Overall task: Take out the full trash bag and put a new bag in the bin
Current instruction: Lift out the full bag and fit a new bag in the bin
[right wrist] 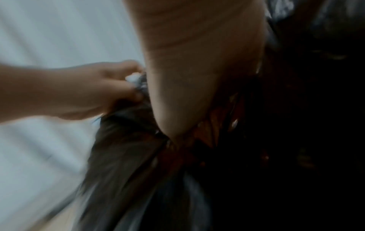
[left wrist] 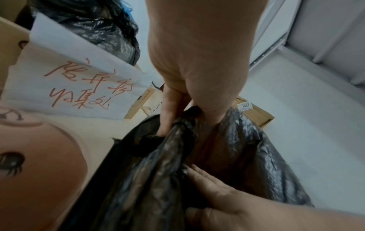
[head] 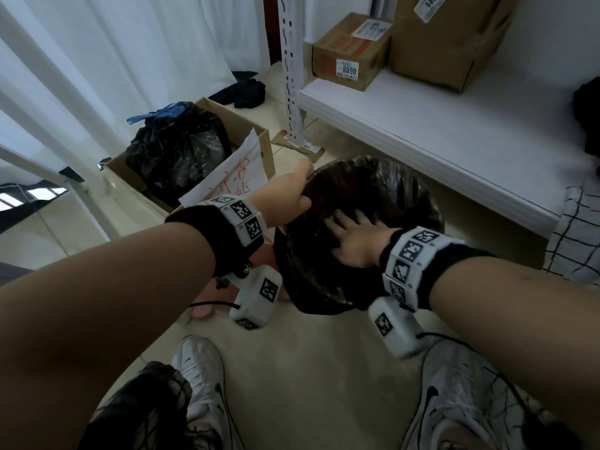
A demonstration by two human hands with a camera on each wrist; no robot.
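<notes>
A new black trash bag [head: 383, 190] is spread open over the bin, which the plastic hides. My left hand [head: 297, 190] pinches the bag's rim on its left side; the left wrist view shows the left hand [left wrist: 173, 115] with thumb and fingers curled on the gathered edge [left wrist: 185, 123]. My right hand [head: 354, 237] reaches inside the bag, fingers straight and spread, pressing the liner. In the left wrist view the right hand [left wrist: 213, 184] lies flat on the plastic. The full black bag [head: 178, 147], with a blue drawstring, sits in a cardboard box [head: 259, 138] at the left.
A white paper sign [head: 233, 177] with red handwriting leans on that box. A white shelf [head: 454, 151] with cardboard boxes [head: 350, 53] stands close on the right, its metal post [head: 292, 76] behind the bin. White curtains hang at left. My shoes [head: 201, 378] stand on the tiled floor.
</notes>
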